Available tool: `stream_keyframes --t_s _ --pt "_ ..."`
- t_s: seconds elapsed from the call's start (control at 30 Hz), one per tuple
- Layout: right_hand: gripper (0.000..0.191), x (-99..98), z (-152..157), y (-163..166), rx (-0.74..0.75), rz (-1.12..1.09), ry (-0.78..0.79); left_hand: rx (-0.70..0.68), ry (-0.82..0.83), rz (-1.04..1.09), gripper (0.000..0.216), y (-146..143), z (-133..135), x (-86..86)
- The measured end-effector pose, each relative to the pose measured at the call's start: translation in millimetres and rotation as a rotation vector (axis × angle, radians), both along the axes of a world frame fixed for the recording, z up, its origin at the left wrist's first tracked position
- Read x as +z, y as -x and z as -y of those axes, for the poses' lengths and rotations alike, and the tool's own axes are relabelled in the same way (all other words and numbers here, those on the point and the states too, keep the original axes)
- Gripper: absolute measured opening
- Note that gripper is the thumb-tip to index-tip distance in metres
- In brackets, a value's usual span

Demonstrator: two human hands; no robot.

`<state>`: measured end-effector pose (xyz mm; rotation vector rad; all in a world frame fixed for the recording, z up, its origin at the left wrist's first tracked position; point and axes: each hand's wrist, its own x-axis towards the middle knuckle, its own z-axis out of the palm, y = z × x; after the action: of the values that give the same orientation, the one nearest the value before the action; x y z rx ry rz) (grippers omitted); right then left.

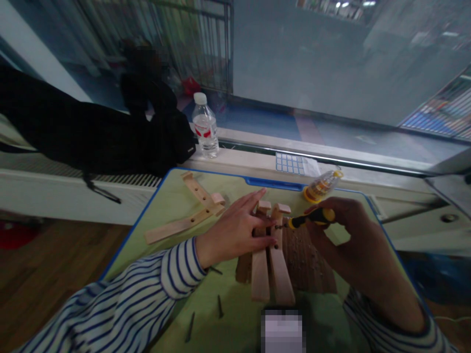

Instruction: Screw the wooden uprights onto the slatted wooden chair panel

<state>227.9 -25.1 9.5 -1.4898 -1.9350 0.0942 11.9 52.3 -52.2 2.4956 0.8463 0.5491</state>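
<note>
My left hand (235,229) lies over a pair of pale wooden pieces, its fingers parted and pressed on them to hold them down. The left wooden piece (260,277) and the right wooden piece (282,279) lie side by side, each with a small block at its far end. Closed around a black and yellow screwdriver (312,217) is my right hand (353,240). The screwdriver's tip meets or nearly meets a screw (278,227) in the right piece. Under the pieces lies a brown wooden board (311,262) with many small holes or dots.
A joined, angled wooden assembly (200,196) sits at the table's (228,182) far left. Loose screws (220,306) lie near the front. A yellow-capped clear container (323,186) stands back right. On the sill are a water bottle (206,128) and a black bag (110,142).
</note>
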Motion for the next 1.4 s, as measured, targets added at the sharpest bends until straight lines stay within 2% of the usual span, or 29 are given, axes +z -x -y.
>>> stream_keyframes --t_s 0.4,0.7,0.93,1.4 --pt "0.024 1.3 1.5 2.9 -0.006 0.068 -0.053 -0.01 -0.01 -0.021 0.039 -0.3 -0.4 1.5" --pt "0.035 -2.5 -2.7 8.9 0.081 -0.011 -0.034 -0.004 -0.006 -0.02 0.041 0.0 -0.1 1.8" --pt "0.038 -7.0 -9.9 14.5 0.154 0.013 -0.132 -0.001 0.004 -0.027 0.044 0.2 0.3 2.2" --pt "0.04 -13.7 -13.7 13.8 0.077 0.021 -0.16 0.006 0.009 -0.035 0.041 -0.3 0.4 2.0"
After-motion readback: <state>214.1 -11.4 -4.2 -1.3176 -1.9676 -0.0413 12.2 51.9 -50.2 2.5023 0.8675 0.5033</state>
